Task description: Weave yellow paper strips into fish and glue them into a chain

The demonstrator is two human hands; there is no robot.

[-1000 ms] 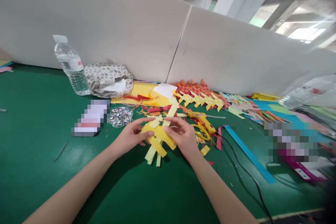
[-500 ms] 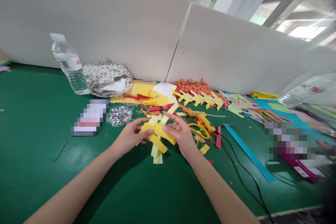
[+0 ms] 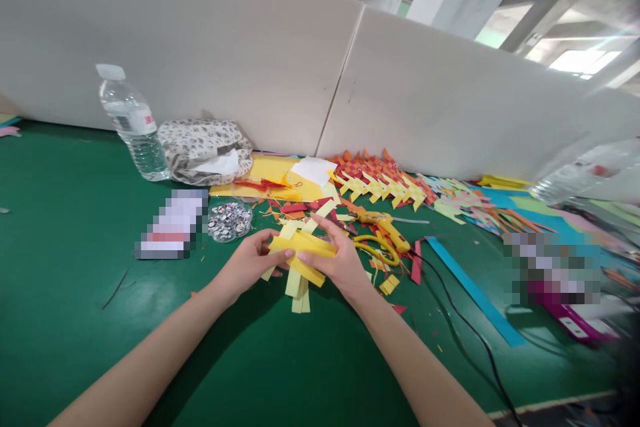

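Several yellow paper strips (image 3: pixel 306 244) cross over pale yellow strips (image 3: pixel 299 292) between my hands, a little above the green table. My left hand (image 3: pixel 253 259) pinches the strips at their left end, thumb on top and fingers underneath. From the right, my right hand (image 3: pixel 340 257) grips the same bundle with its thumb pressed on the strips near the crossing. Its fingers lie behind the paper and are partly hidden. Just beyond my right hand rest yellow-handled scissors (image 3: pixel 377 248) and a yellow glue gun (image 3: pixel 390 230) with a black cord.
Woven paper fish (image 3: pixel 380 188) lie against the partition. A dish of googly eyes (image 3: pixel 230 221), a phone (image 3: pixel 173 224), a water bottle (image 3: pixel 133 123) and a patterned pouch (image 3: pixel 205 147) stand left. Blue strip (image 3: pixel 475 290), cord (image 3: pixel 460 313) and a magenta object (image 3: pixel 565 310) are right.
My right thumb has moved left across the yellow strips, closer to my left thumb. The lower yellow strip has swung round to the right under it.
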